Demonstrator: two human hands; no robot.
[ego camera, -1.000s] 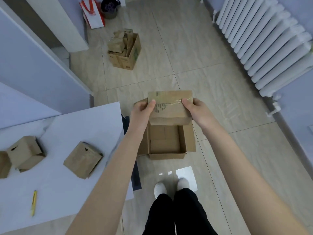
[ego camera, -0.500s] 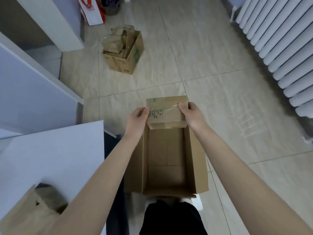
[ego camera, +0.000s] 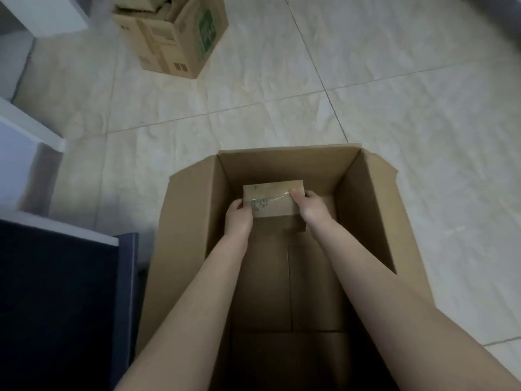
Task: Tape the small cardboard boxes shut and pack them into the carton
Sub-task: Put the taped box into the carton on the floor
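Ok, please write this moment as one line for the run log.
step: packing | small box: taped, held inside carton | left hand: grips box | right hand: grips box

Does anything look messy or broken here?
Nothing looks broken. The tape on the small box runs crooked and wrinkly, and the far carton on the floor has cardboard bits poking out in a jumble.
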